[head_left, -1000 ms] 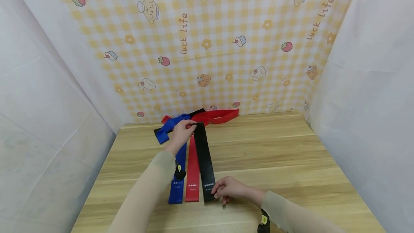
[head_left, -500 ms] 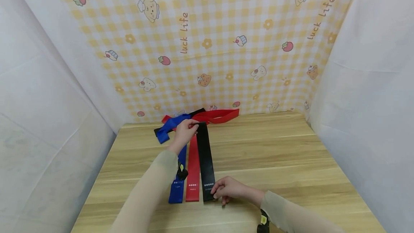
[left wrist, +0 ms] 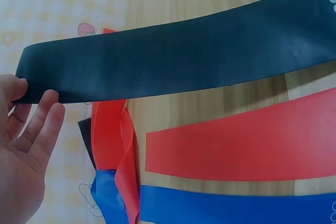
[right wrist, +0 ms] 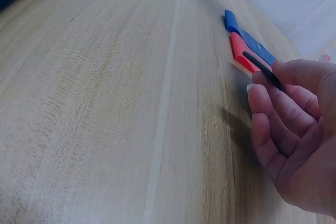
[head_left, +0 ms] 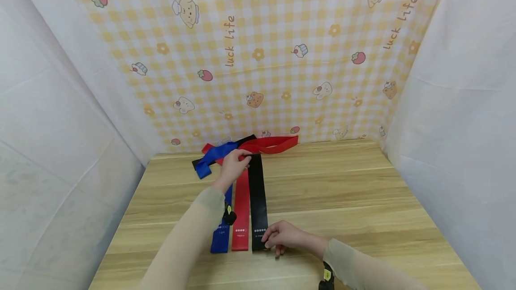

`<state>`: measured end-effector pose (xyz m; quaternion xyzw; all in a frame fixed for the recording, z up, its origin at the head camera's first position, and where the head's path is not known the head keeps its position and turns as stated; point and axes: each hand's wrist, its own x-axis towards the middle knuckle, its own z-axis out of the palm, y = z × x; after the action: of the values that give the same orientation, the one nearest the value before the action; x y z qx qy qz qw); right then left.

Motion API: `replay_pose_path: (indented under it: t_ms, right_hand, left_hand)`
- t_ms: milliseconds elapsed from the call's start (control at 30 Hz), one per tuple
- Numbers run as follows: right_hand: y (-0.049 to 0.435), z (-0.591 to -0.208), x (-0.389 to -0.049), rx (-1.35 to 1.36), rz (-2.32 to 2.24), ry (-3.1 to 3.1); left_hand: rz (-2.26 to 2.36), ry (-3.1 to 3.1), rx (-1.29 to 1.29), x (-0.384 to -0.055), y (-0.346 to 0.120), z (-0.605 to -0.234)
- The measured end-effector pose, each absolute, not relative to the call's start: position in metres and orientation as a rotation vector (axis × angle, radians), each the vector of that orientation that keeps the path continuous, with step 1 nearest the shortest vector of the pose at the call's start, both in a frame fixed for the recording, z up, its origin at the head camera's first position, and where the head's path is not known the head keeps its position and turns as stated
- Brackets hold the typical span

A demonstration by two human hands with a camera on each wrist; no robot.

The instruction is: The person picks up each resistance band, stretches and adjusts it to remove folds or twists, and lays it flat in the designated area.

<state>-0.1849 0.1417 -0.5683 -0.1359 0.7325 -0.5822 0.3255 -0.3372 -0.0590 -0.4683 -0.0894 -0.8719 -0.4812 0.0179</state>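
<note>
A black resistance band [head_left: 258, 191] stretches lengthwise between both hands, with white dots and print at its near end. My left hand [head_left: 234, 166] pinches the far end by its left corner between thumb and fingers. At the near end, my right hand [head_left: 285, 235] pinches the right edge; the right wrist view shows thumb and fingers on the thin black edge [right wrist: 262, 69]. Left of the black band lies a flat red band [head_left: 241, 209], marked with dots. A blue band [head_left: 221, 240] lies beside that, partly hidden under my left forearm. In the left wrist view the black band [left wrist: 173, 59] hangs above the table.
Behind the left hand is a loose heap of bands: a blue one [head_left: 217, 153], a red one [head_left: 278, 144] and a black one [head_left: 247, 139]. The wooden table [head_left: 334, 191] meets a checked cloth [head_left: 282, 79] at the back and white sheets at the sides.
My left hand has shifted a little to the right with the far end of the black band, so the band runs straighter beside the red one. The right hand has hardly moved.
</note>
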Motion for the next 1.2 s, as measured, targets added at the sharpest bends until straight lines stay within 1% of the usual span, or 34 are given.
replay_pose_path:
  t_ms: [233, 733, 1200]
  right_hand:
    - [0.1412, -0.5723, -0.1864, -0.346, -1.531, 1.917]
    - [0.1432, -0.5760, -0.1887, -0.353, -1.514, 1.914]
    - [0.1384, -0.5766, -0.1902, -0.346, -1.513, 1.942]
  left_hand:
    - [-1.529, -2.723, -0.267, -0.3357, -0.0556, -0.4700]
    - [-1.430, -2.773, -0.305, -0.3346, -0.0526, -0.4720]
    - [-1.472, -2.750, -0.334, -0.3351, -0.0521, -0.4744]
